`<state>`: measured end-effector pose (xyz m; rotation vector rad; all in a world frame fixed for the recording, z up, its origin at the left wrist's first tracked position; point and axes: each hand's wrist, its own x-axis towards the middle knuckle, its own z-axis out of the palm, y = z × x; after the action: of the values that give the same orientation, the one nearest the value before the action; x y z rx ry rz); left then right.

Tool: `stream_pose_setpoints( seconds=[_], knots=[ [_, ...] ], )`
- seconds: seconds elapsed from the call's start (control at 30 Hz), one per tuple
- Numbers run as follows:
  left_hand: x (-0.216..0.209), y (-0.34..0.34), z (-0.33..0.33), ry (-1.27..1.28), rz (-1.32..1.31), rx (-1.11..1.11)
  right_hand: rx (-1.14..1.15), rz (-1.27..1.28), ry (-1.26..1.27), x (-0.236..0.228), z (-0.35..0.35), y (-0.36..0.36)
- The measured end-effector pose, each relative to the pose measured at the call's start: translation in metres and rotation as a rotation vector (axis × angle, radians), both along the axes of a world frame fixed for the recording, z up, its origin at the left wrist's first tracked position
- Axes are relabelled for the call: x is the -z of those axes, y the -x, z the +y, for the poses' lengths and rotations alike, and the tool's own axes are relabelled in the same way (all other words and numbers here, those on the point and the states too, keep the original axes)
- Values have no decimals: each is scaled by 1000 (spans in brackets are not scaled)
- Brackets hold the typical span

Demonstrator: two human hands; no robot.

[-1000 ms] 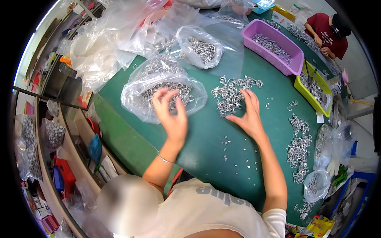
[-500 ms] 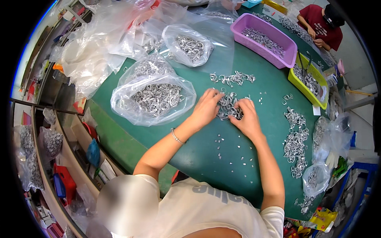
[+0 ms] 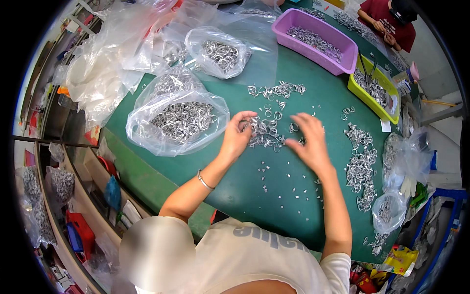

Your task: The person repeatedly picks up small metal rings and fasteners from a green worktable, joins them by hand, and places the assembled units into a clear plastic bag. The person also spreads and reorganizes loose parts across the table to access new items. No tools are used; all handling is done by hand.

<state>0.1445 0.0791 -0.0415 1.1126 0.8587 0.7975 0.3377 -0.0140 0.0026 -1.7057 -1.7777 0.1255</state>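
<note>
**Metal rings between two hands on a green table**

Silvery metal rings lie in a small loose pile on the green table, directly between the person's two hands. The left hand rests on the pile's left edge, fingers curled down onto the rings; whether it grips any cannot be told. The right hand hovers just right of the pile, fingers spread and open, holding nothing that can be seen. The left hand is the nearer one, already touching; the right is just beside the pile. The pile runs roughly away from the person, toward a second scatter of rings farther out.

Small metal bits dot the table nearer the body, between the forearms. To the left sits a clear plastic bag of rings, near the left hand. To the right, a long strip of rings runs along the table edge. Farther out stand a purple tub and a yellow-green tray, both holding metal parts. Another person in a red shirt works at the far corner.
</note>
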Motion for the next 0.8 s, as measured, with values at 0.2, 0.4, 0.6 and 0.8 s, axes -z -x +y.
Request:
stream_pose_setpoints(
  seconds=[0.2, 0.4, 0.6, 0.8],
  knots=[
    [-11, 11, -19, -330, 275, 157, -71, -172, 119, 31, -12, -2],
    [-1, 15, -13, -52, 153, -49, 294, -253, 194, 34, -29, -39],
    [-9, 9, -10, 194, -121, -62, -70, 103, 45, 17, -12, 9],
    [-17, 9, -21, -532, 368, 82, 31, 52, 212, 35, -18, -8]
  ],
)
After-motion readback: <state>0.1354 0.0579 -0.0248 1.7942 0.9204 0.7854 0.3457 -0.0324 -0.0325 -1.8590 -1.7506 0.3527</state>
